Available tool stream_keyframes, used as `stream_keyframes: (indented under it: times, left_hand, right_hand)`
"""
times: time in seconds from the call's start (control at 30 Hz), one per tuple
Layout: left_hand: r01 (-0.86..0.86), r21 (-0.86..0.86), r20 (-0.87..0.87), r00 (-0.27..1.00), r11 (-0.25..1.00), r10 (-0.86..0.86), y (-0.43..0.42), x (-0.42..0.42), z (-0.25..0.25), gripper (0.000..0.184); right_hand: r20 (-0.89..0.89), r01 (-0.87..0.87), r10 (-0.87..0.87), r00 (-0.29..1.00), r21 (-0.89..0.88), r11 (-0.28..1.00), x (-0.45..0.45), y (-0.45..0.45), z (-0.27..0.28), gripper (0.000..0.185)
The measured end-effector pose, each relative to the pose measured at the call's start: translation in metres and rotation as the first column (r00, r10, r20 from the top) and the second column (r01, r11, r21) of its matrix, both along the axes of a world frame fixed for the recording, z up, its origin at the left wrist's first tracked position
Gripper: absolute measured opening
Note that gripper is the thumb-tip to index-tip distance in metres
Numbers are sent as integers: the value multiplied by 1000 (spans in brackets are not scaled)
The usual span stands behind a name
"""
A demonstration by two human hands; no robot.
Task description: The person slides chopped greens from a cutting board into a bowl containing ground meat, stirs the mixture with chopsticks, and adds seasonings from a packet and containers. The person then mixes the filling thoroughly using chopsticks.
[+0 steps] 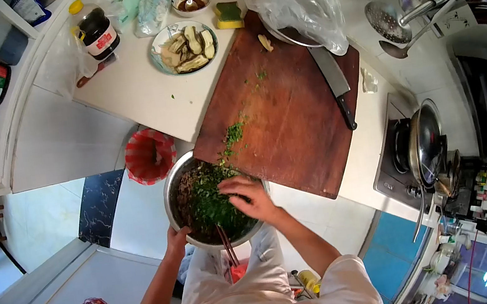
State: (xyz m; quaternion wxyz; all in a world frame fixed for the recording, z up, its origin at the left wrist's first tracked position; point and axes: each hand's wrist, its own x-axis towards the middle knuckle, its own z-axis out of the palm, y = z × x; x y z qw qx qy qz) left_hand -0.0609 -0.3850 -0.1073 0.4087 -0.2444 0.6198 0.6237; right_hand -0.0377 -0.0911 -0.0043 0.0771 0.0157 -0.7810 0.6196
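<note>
A steel bowl (169, 204) is held below the front edge of the cutting board (289, 120), above my lap. Inside it lie chopped green herbs (205, 200) over a brownish, minced-looking mix (184, 193). My left hand (176, 239) grips the bowl's rim at the lower left. Over the herbs, at the bowl's right side, my right hand (250, 197) has its fingers stretched out and slightly bent, with nothing seen in them. A pair of chopsticks (228, 247) leans on the near rim. Some chopped herbs (233, 133) remain scattered along the board's left edge.
A cleaver (331, 76) lies on the board's right side, beside a plastic-bag-covered bowl (298, 11). Behind are a plate of eggplant pieces (193, 46), a sponge (229, 16) and a sauce bowl (191, 2). A red-striped bin (150, 156) stands left; a wok (426, 143) sits on the right-hand stove.
</note>
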Motion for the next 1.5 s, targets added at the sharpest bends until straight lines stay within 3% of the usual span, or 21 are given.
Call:
stream_keyframes:
  times: [0.03, 0.1, 0.13, 0.17, 0.2, 0.37, 0.47, 0.6, 0.73, 0.83, 0.87, 1.0, 1.07, 1.13, 1.23, 1.3, 1.33, 1.4, 1.5]
  left_hand:
    - [-22, -10, -5, 1000, 1000, 22, 1, -1, 6, 33]
    - [-25, -13, -16, 1000, 1000, 25, -2, 1, 3, 32]
    - [-8, -8, -24, 1000, 1000, 7, -12, 0, -4, 32]
    - [9, -5, -32, 999, 1000, -9, -17, -1, -9, 32]
    - [11, -16, -34, 999, 1000, -12, -16, -4, -3, 30]
    - [24, -58, -67, 997, 998, -28, -20, -10, 4, 31]
    - [22, -38, -85, 996, 999, -25, -27, -15, -3, 32]
    - [25, -14, -99, 995, 1000, -26, -25, -17, 1, 31]
    - [28, -46, -57, 998, 999, -31, -23, -18, 0, 32]
    - [35, -54, -27, 999, 998, -37, -17, -19, 8, 32]
    - [27, -44, -26, 999, 999, -28, -15, -19, 7, 32]
    - [-4, -15, -5, 1000, 1000, 4, -12, -20, 7, 35]
    - [4, 4, -14, 1000, 1000, -3, -17, -18, 0, 37]
    - [10, 13, -18, 1000, 1000, -9, -22, -17, -7, 38]
    - [17, -25, -5, 1000, 1000, -18, -27, -15, -7, 40]
    - [20, -102, 12, 1000, 995, -18, -27, -16, -3, 42]
    - [29, -87, 9, 1000, 996, -29, -30, -16, -3, 41]
    - [50, -52, -4, 999, 997, -51, -33, -17, -3, 40]
    - [113, -55, 10, 994, 992, -113, -35, -18, 4, 37]
  right_hand:
    - [-35, 62, -60, 998, 48, 997, -7, 16, 3, 20]
    - [68, 312, -314, 947, 33, 949, -31, 63, 7, 19]
    - [50, 422, -420, 906, -37, 906, -51, 90, 9, 20]
    - [-17, 478, -478, 878, 53, 877, -68, 129, -12, 23]
    - [-142, 513, -504, 852, 32, 858, -93, 155, -12, 26]
    - [-129, 526, -543, 829, -145, 838, -176, 232, -42, 29]
    - [-191, 475, -495, 848, -141, 869, -196, 230, -50, 31]
    - [-121, 554, -573, 811, -154, 818, -226, 243, -58, 39]
    - [-171, 482, -497, 851, -121, 868, -240, 239, -61, 42]
    - [-96, 353, -360, 928, -85, 932, -214, 215, -55, 36]
    - [-85, 327, -329, 940, -39, 944, -202, 201, -52, 34]
    - [12, 200, -200, 980, -143, 969, -146, 116, -44, 24]
    - [-124, 52, -62, 990, -88, 995, -120, 72, -39, 14]
    - [11, -74, 76, 997, -91, 993, -87, 31, -28, 12]
    - [-67, -185, 179, 982, -88, 979, -54, -10, -8, 12]
    - [-58, -92, 93, 994, 19, 996, -42, -3, 0, 12]
    - [-48, 112, -113, 992, -12, 994, -36, 7, -4, 13]
    - [-15, 420, -421, 907, -53, 906, -31, 43, -7, 19]
    - [29, 630, -630, 776, -77, 773, -30, 81, -22, 24]
